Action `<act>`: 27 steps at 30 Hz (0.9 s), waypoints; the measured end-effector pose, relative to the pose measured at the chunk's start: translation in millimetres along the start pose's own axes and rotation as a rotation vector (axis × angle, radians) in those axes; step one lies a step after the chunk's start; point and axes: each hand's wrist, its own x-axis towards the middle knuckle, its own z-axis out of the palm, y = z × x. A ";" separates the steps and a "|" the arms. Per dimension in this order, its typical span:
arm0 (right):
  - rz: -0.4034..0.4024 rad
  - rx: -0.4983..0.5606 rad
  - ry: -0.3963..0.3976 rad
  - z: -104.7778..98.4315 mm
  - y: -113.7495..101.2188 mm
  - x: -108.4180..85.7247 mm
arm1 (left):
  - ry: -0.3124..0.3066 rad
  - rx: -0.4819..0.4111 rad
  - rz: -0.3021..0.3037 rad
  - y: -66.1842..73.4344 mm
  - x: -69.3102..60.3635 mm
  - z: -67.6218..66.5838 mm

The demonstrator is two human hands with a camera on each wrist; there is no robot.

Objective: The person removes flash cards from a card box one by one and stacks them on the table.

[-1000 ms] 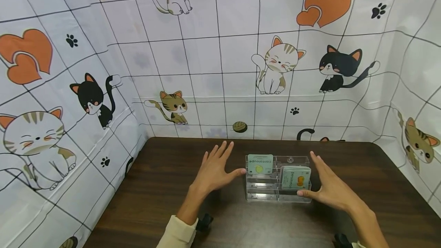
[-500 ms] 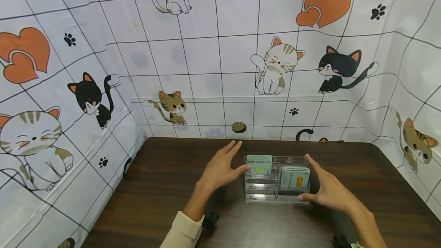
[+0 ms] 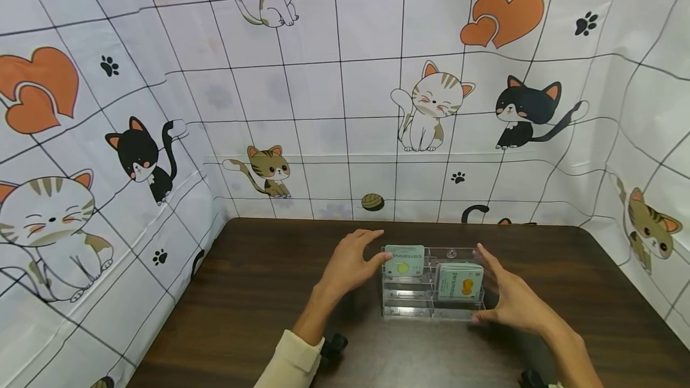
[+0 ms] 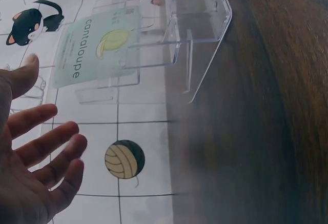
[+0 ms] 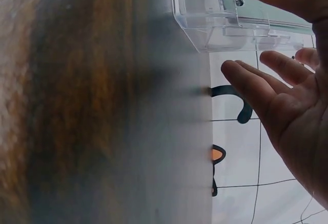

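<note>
The fingers (image 4: 33,120) of the left hand (image 3: 350,265) are parted and lightly bent, its thumb (image 4: 25,78) just beside the cantaloupe card (image 3: 405,262). The right hand (image 3: 512,298) has its fingers stretched well apart from its thumb, spanning the right end of a clear plastic rack (image 3: 406,311); whether they touch it, I cannot tell from these angles. The rack stands between the hands on the dark worktop (image 3: 280,280). That card sits at its back left; a stack of green cards (image 3: 458,283), the front one picturing orange fruit, stands in its right column. Behind rises a white, cat-printed sheet (image 3: 372,94).
</note>
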 end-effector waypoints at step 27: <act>0.073 -0.058 0.019 9.7 -6.0 2.8 | 0.117 -0.120 0.082 -5.7 6.4 18.5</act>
